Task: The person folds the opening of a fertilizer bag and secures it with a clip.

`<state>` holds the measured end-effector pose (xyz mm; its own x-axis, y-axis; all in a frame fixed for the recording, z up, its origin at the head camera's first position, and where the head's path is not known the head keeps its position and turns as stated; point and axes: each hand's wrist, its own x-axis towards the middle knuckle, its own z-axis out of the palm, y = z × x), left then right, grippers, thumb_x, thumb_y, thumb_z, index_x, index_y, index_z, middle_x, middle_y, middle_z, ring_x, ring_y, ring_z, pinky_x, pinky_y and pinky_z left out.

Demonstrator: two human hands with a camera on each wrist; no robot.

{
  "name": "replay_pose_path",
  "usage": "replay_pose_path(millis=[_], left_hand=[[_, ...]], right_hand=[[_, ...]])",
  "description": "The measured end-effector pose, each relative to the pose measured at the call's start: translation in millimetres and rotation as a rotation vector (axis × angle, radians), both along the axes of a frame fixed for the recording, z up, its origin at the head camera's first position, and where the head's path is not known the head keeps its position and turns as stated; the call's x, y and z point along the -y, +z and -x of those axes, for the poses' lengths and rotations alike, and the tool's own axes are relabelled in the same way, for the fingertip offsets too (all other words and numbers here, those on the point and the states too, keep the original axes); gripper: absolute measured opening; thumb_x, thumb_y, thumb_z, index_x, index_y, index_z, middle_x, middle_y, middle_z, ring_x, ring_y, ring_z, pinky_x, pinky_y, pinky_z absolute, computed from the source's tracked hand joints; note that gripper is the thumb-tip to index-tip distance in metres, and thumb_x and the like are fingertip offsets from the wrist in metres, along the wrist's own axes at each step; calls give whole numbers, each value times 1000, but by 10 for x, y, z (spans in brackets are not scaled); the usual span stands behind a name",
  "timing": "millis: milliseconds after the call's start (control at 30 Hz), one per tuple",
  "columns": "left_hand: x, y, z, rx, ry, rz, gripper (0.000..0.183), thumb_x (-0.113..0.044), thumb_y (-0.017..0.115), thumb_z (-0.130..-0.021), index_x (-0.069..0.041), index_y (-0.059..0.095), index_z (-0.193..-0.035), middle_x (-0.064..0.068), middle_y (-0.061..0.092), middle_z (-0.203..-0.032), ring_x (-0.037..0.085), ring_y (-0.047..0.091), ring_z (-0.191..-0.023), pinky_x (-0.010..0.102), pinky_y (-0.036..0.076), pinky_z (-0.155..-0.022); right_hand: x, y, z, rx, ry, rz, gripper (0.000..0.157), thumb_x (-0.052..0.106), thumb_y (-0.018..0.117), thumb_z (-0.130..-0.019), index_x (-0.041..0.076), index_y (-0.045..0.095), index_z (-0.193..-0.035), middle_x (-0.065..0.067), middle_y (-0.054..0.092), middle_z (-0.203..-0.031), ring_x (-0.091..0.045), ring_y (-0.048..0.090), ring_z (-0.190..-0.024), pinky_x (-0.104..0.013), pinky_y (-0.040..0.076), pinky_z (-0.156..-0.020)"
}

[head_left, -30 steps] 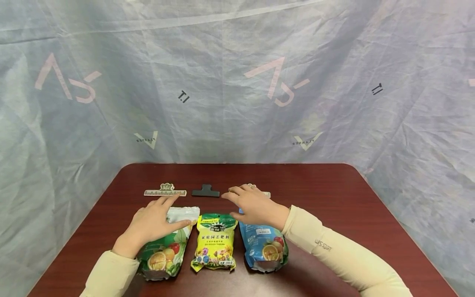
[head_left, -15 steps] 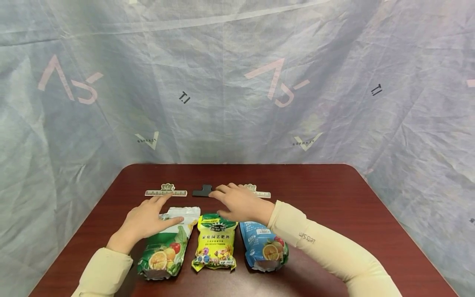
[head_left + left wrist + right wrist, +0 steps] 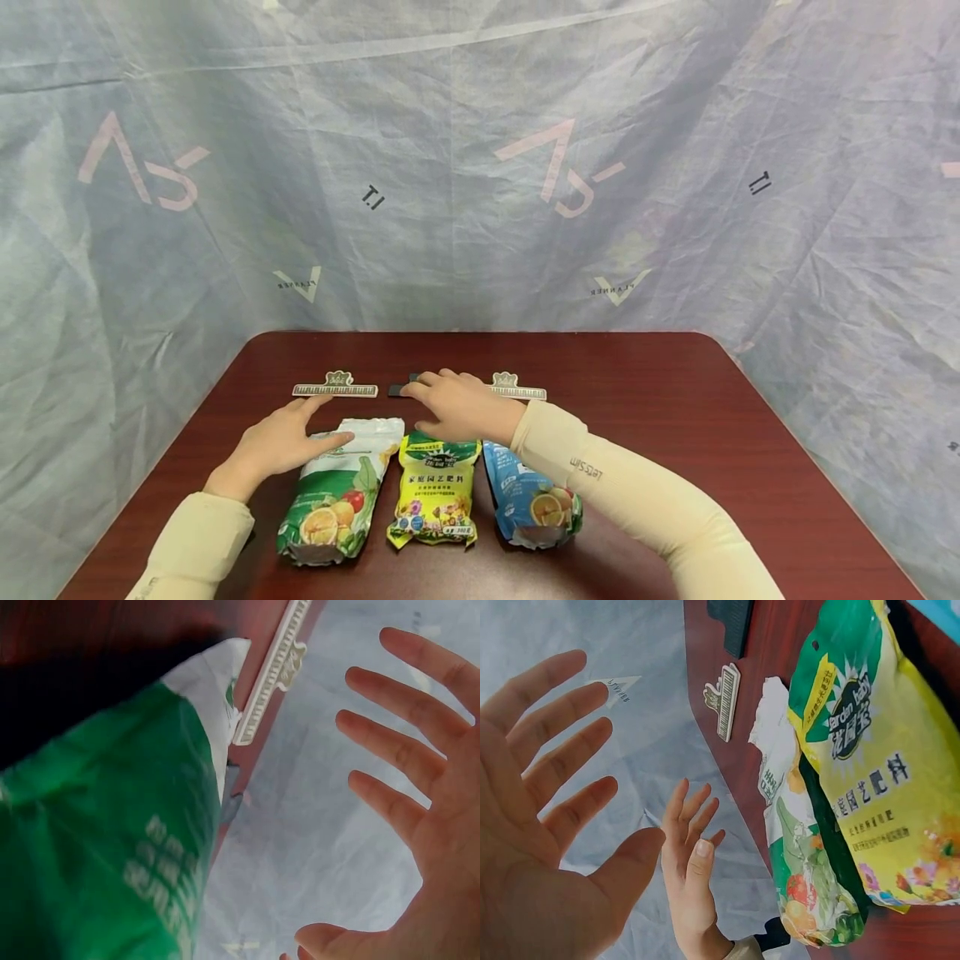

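My left hand (image 3: pixel 273 442), fingers spread, is over the left edge of a green-and-white bag (image 3: pixel 337 492) printed with fruit. The left wrist view shows its fingers apart with nothing in them. Over the top of a yellow-and-green fertilizer bag (image 3: pixel 435 492) is my right hand (image 3: pixel 461 408), its fingertips overlapping a black clip (image 3: pixel 395 391) in the head view. In the right wrist view that hand's fingers are parted and hold nothing, and the black clip (image 3: pixel 733 626) lies on the table. A blue bag (image 3: pixel 525 504) lies partly under my right forearm.
Two pale clips with a piano-key pattern, a left clip (image 3: pixel 335 389) and a right clip (image 3: pixel 525 392), lie in the row with the black one. The dark red table (image 3: pixel 637 375) ends at a grey fabric backdrop (image 3: pixel 450 167).
My right hand has moved left, from over the blue bag and right clip to over the yellow bag and black clip. The left hand has drifted left, uncovering more of the green-and-white bag.
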<state>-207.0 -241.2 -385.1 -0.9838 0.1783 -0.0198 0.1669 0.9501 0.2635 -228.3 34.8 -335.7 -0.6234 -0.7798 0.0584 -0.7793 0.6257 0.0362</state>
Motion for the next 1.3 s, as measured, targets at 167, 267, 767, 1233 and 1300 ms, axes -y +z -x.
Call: replay_pose_path(millis=[167,267,767,1233,1300], left_hand=[[79,-49,54,31,10,-6,97,-76,46,-74,-4,37,-138,30,39,-132,47,44,-114,63,42,-73],[112,-75,81,52,19,-19,96,-75,46,-75,-3,38,-137,31,39,-132,47,41,-116,64,39,-76],[256,-191,190,190,2,-140,89,-67,46,-82,4,37,-136,30,47,-123,44,47,-111,58,40,-83],[391,-322,295,260,35,-181,84,-63,45,-85,7,40,-131,31,45,-127,45,43,-115,57,39,-85],[403,-326,312,263,39,-187,83,-63,44,-85,7,42,-130,31,44,-127,46,42,-115,57,39,-85]], right_hand=[[93,-6,52,39,-15,-11,48,39,55,-91,23,44,-135,-2,50,-129,-20,52,-109,-31,49,-78],[136,-19,88,73,-19,-13,48,37,55,-91,23,44,-135,-3,49,-129,-20,53,-109,-30,50,-72],[356,-189,356,349,-62,73,45,37,55,-91,21,46,-133,0,49,-131,-15,48,-117,-30,45,-88],[439,-393,551,596,-154,160,45,40,58,-89,22,50,-129,1,59,-107,-11,56,-94,-27,47,-74],[443,-413,562,612,-167,159,45,41,57,-89,21,50,-129,-1,57,-114,-12,55,-100,-29,47,-77]])
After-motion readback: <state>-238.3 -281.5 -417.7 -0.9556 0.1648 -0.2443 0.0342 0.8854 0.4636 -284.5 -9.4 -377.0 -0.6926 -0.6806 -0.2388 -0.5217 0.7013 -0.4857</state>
